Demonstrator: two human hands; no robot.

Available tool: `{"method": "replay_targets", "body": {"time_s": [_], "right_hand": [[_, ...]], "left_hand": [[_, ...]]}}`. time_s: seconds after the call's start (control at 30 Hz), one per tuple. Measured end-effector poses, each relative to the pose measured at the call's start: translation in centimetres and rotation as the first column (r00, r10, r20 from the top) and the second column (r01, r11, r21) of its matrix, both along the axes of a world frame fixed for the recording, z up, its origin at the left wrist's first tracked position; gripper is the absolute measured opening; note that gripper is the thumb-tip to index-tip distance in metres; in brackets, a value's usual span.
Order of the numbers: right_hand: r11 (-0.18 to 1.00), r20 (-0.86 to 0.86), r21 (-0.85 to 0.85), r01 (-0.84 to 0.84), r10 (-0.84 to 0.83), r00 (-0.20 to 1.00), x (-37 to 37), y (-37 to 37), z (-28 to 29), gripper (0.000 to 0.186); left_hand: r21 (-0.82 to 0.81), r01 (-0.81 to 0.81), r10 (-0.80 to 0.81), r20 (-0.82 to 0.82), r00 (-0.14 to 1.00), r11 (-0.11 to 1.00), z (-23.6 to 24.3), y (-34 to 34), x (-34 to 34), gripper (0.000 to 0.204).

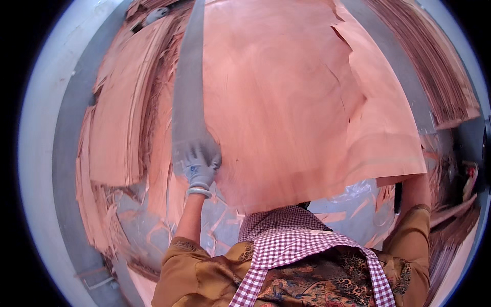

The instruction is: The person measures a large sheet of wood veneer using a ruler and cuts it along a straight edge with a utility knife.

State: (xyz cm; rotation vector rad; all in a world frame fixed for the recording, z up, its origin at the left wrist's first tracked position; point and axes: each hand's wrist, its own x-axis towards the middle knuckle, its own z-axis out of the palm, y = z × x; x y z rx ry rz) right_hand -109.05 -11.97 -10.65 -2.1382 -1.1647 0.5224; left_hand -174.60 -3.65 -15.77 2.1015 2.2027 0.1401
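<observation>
A large, thin, reddish-tan sheet of wood veneer [276, 112] spreads across the middle, its near edge lifted in front of my checked apron [286, 245]. Its right side is wavy and torn, with another veneer piece [383, 112] folded or overlapping there. My left hand [200, 166], in a grey work glove, is at the sheet's left edge near its close corner. The gloved fingers look stretched and slightly apart, though blurred by motion. Of my right arm, the forearm [417, 192] reaches up under the sheet's near right corner. That hand is hidden behind the veneer.
Stacked veneer strips [120, 112] lie along the left, with ragged edges. Another thick veneer stack [424, 56] stands at the far right. A grey strip of surface [189, 87] runs beside the sheet. Veneer scraps [158, 233] litter the floor. A second gloved hand [156, 15] appears at the far left.
</observation>
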Motion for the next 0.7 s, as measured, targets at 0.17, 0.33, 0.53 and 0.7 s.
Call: {"method": "replay_targets", "body": {"time_s": [0.17, 0.33, 0.53, 0.7], "right_hand": [[0.989, 0.065, -0.021, -0.149, 0.15, 0.987, 4.1, 5.5, 0.3, 0.037], [0.978, 0.097, -0.045, -0.205, 0.209, 0.973, 8.4, 8.3, 1.4, 0.037], [0.963, 0.056, -0.129, -0.238, 0.247, 0.968, 9.5, 10.1, 2.9, 0.037], [0.954, -0.036, -0.194, -0.229, 0.226, 0.973, 9.8, 9.9, 4.8, 0.037]], "left_hand": [[-0.251, -0.302, 0.393, 0.604, 0.693, 0.92, -3.0, -9.7, -1.0, 0.068], [-0.502, -0.212, 0.54, 0.815, 0.209, 0.839, -1.0, -11.7, 5.4, 0.043], [-0.252, -0.247, 0.257, 0.966, -0.013, 0.936, 0.5, -12.7, 4.2, 0.015], [-0.135, -0.379, 0.191, 0.975, 0.115, 0.916, 7.3, -10.4, -0.5, 0.017]]}}
